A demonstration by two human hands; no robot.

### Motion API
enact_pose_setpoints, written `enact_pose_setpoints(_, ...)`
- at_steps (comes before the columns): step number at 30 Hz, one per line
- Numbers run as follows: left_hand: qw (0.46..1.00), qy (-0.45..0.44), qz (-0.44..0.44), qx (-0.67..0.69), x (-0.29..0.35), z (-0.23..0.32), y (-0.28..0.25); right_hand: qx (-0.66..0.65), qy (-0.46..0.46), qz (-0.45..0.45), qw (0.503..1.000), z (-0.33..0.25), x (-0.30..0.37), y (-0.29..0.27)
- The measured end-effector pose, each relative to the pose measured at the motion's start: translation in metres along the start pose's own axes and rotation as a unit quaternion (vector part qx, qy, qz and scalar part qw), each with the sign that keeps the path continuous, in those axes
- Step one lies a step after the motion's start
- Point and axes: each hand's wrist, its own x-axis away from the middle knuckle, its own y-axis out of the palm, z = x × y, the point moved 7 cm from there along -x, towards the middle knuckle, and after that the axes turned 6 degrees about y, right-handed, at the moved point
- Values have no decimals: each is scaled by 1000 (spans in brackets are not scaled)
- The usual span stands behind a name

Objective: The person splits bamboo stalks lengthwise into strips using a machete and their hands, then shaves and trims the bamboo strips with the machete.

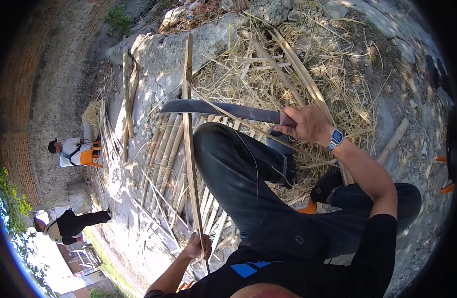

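Observation:
My right hand [310, 123] is closed round the handle of a machete [228, 109], whose long dark blade points left. Near its tip, the blade crosses a long split bamboo strip [190, 149] that stretches away from me past my raised knee. Low in the view, my left hand [195, 247] grips the strip's near end. From the strip, close to the blade, a thin bamboo sliver [258, 130] runs off to the right, passing below my right hand.
Curly bamboo shavings [337, 64] heap on the ground around my feet. Several bamboo lengths [164, 149] lie left of my knee, and a longer split piece [300, 67] lies beyond my right hand. Farther left, one person [72, 149] sits on an orange chair and another [69, 226] stands.

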Motion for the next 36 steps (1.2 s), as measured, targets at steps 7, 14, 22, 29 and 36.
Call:
enact_pose_setpoints(7,998,41,10,-47,-16,18,24,40,-107,41,993,10,-23,-11)
enact_pose_setpoints(14,998,27,55,-9,-20,34,29,-27,69,-21,997,15,-61,13)
enact_pose_setpoints(22,1000,6,16,14,0,11,38,-5,18,33,999,56,-50,-13)
enact_pose_setpoints(29,990,66,72,-103,-17,26,29,-461,248,-342,781,47,3,33)
enact_pose_setpoints(36,954,26,189,-231,-23,52,7,142,-66,65,986,51,-54,-96)
